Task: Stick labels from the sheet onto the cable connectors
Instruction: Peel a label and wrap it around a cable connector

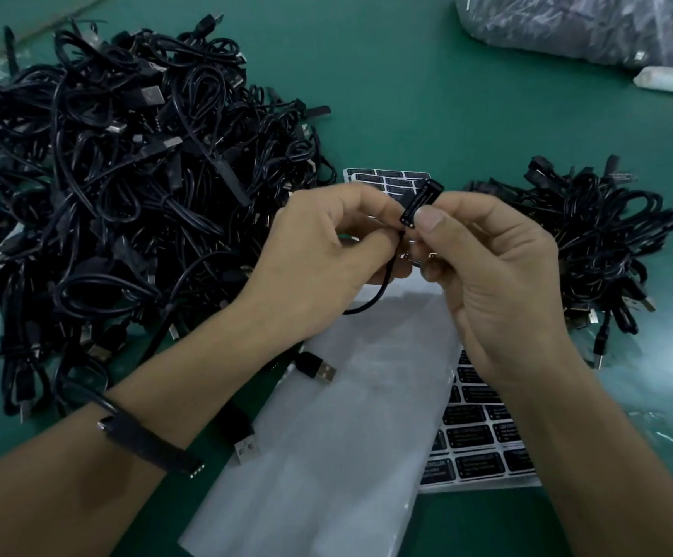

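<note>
Spreading under everything, a smooth green table is carrying a big tangled pile of thin, glossy black cables on the left. A smaller heap of the same cables is lying on the right. A frosted, crinkly plastic bag is lying flat at the centre, under both forearms. It is partly covering a white sheet of black round-cornered labels with fine white print. A second sheet is peeking out behind the hands.

The left hand is curling its fingers around the end of one cable, which is drooping in a loop onto the bag. The connector is mostly hiding inside that grip. The right hand is pinching a small black rectangular label between thumb and forefinger. It is holding the label tilted just above the left fingertips, above the bag. A metal-tipped USB plug is resting at the bag's left edge.
</note>
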